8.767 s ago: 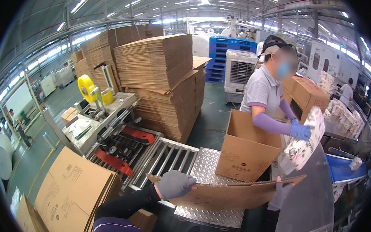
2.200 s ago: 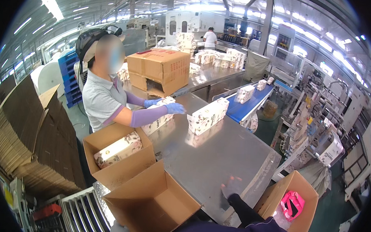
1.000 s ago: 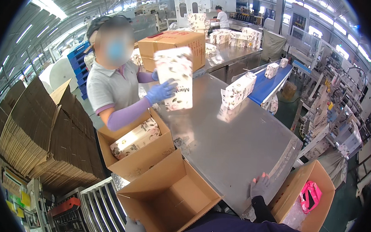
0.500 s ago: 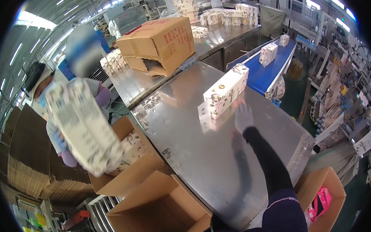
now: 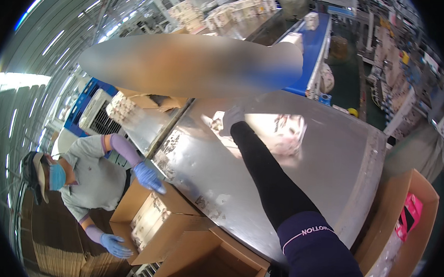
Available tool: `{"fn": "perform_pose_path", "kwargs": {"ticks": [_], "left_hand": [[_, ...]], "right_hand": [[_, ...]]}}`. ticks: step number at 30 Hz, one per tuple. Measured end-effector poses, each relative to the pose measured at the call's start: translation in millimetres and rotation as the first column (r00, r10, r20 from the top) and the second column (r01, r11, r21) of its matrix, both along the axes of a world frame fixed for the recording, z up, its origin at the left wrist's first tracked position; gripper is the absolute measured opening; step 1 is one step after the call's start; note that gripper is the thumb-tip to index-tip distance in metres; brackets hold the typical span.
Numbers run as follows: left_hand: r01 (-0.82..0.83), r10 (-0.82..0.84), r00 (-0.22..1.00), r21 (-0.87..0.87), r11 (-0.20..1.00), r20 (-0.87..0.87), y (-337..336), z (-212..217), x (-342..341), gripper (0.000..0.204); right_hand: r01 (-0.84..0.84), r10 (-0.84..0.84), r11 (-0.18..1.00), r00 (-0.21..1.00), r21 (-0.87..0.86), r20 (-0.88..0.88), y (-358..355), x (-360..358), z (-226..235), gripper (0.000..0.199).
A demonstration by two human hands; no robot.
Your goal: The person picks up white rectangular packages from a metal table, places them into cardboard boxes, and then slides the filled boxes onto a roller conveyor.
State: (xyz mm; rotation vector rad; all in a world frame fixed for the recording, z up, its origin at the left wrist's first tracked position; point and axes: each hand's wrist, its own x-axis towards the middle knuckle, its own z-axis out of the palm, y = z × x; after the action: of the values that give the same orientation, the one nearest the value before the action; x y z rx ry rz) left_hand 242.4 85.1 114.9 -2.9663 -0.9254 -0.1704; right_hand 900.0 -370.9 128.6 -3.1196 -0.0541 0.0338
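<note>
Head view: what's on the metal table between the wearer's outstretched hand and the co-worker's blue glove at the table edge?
Nothing: in the head view the metal table between the outstretched hand and the blue glove is bare, showing only glare and smudges. The white package lies on the hand's other side.

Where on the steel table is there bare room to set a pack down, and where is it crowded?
Bare steel table lies right of the reaching arm, toward the far-right edge, and near the open carton. It is crowded around the gloved hand and the blurred pack beside it.
</note>
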Motion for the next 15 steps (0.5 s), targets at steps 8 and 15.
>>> {"fn": "perform_pose_path", "kwargs": {"ticks": [8, 15], "left_hand": [[0.443, -0.447, 0.894, 0.198, 0.874, -0.029, -65.2, 89.9, 61.0, 0.104], [0.21, -0.12, 0.931, 0.238, 0.948, -0.346, -67.4, 92.6, 126.8, 0.069]], "right_hand": [[0.155, -0.163, 0.981, 0.985, 0.119, 0.06, -71.0, -134.2, 0.2, 0.099], [0.097, -0.057, 0.959, 0.986, 0.266, -0.156, -120.3, -209.5, 15.4, 0.088]]}}
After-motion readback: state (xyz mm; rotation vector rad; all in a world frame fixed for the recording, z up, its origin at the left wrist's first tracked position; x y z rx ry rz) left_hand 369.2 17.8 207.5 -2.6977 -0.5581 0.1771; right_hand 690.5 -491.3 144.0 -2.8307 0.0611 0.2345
